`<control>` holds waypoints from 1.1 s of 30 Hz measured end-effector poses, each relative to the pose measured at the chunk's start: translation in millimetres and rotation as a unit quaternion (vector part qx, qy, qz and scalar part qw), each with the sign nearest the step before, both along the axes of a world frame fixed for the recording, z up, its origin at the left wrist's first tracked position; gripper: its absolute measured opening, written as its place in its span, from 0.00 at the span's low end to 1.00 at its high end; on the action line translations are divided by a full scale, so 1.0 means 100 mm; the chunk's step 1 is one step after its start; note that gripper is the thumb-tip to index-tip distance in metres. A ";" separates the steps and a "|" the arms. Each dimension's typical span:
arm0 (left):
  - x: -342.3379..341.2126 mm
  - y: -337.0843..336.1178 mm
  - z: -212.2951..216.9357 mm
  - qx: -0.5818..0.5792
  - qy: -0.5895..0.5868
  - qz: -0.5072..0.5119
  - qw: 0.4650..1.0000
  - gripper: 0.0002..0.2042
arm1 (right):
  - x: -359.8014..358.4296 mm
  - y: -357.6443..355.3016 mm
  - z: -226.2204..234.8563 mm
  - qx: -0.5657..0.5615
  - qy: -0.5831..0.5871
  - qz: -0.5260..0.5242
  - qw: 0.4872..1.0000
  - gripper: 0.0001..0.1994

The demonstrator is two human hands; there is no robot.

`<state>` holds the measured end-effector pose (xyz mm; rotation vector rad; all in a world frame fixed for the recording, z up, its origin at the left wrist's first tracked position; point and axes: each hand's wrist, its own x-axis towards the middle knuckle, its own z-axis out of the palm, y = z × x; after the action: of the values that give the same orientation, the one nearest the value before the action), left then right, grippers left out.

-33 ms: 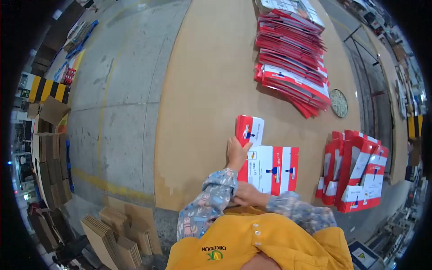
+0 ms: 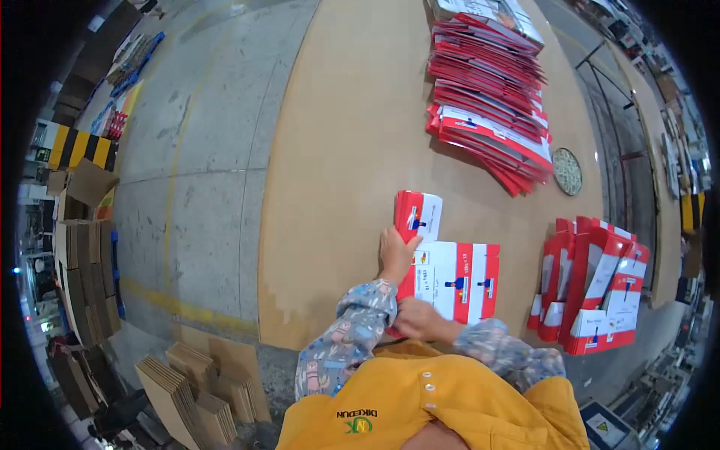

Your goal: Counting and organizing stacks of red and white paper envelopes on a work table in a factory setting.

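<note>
A flat red-and-white printed carton [image 2: 442,292] lies on the table in front of me, a narrow flap sticking out at its far left. My left hand [image 2: 397,253] grips its left side, thumb on top and fingers wrapped round the edge. At the carton's near left corner, my right hand [image 2: 421,319] is closed with curled fingers against it; the fingertips are partly hidden. To the right, a bundle of red-and-white cartons [image 2: 607,292] rests at the table's edge. Farther off lies a long overlapping row of similar flat cartons [image 2: 487,82].
The brown tabletop [image 2: 337,165] runs away from me. A small round patterned dish [image 2: 567,172] sits near its right edge. On the floor at lower left stand folded brown cardboard pieces [image 2: 180,390]. Stacked cardboard [image 2: 86,270] is farther left.
My right hand has shifted slightly left and away from me along the carton's near corner. My left hand keeps its grip.
</note>
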<state>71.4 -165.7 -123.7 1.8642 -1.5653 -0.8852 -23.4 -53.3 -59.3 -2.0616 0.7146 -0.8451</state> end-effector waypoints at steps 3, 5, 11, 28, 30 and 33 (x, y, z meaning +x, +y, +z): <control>-0.01 0.01 -0.02 -0.021 -0.011 0.001 1.000 0.26 | -0.25 -0.48 0.17 0.022 0.046 -0.253 0.966 0.07; 0.02 0.05 -0.06 0.018 0.016 0.011 1.000 0.25 | -0.21 -1.03 0.22 -0.010 0.031 -0.309 0.950 0.08; -0.05 0.15 -0.07 0.013 -0.006 -0.054 0.998 0.24 | 0.01 -1.89 -0.46 -0.068 0.199 -0.348 0.914 0.10; -0.04 0.12 0.08 0.053 -0.052 -0.019 0.997 0.25 | 0.03 -1.87 -0.48 -0.020 0.117 -0.386 0.915 0.11; -0.03 0.16 0.15 0.036 -0.076 -0.023 0.996 0.24 | -0.05 -1.69 -0.46 -0.048 0.011 -0.454 0.890 0.12; -0.02 0.11 0.17 0.021 -0.101 -0.025 0.994 0.22 | -0.26 -1.29 -0.80 0.050 0.041 -0.498 0.865 0.12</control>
<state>69.7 -154.5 -106.4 2.0052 -1.7329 -0.7765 -49.6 -182.0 -139.1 -1.5534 1.8977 -1.2151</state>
